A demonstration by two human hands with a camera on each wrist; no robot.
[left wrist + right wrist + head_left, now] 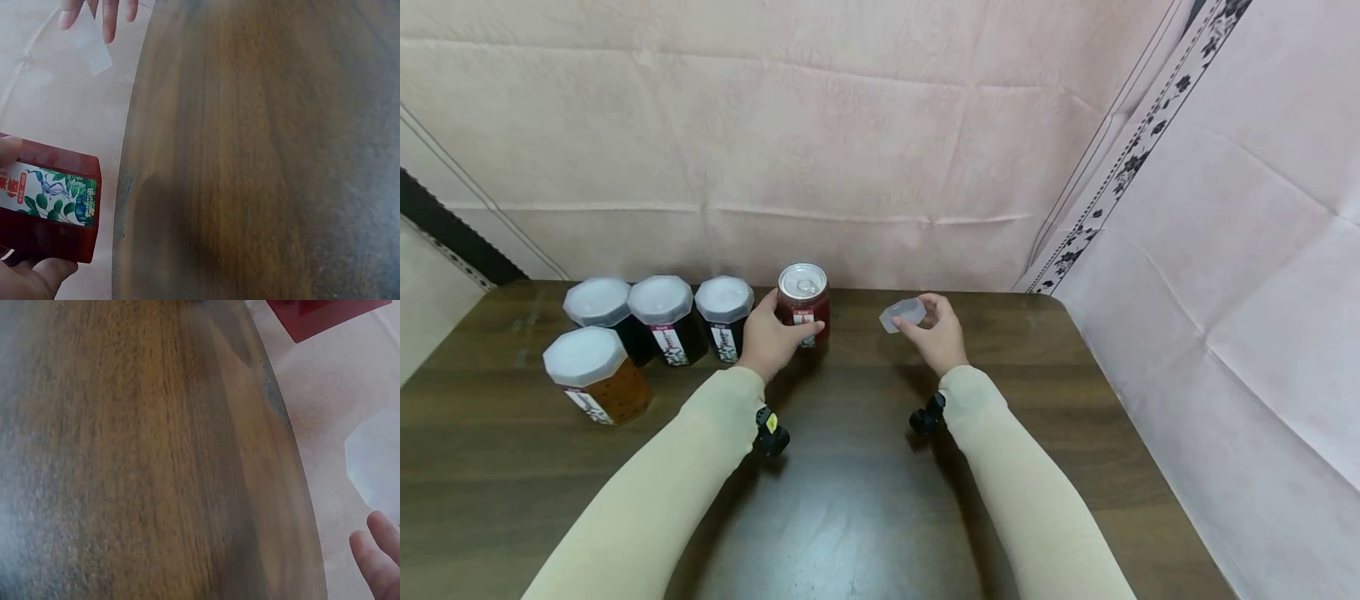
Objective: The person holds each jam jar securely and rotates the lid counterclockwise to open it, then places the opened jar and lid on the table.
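- Left hand (771, 337) is gripping the red can (804, 304), fingers and thumb curling round its side; can is standing upright on the table (850, 467), near the back edge.
- Left wrist view is showing the same can (50, 206), red body with a leaf label, thumb below and a fingertip above it.
- Can top is bare: silver pull-tab end is showing, no cap on it.
- Right hand (936, 333) is pinching the clear cap (903, 313) at the fingertips, holding it up off the table.
- Cap is sitting to the right of the can, near it but apart, at about the height of the can top; the cap's open side cannot be told.
- Can's long axis is running vertical, so the cap is lying sideways from the top, not over it; right hand is the nearer one to the cap, left to the can.
- Right wrist view is catching only the cap (375, 456) as a pale blur, plus fingertips (375, 556).
- Four capped jars (658, 317) are standing left of the can: three in a back row, one in front.
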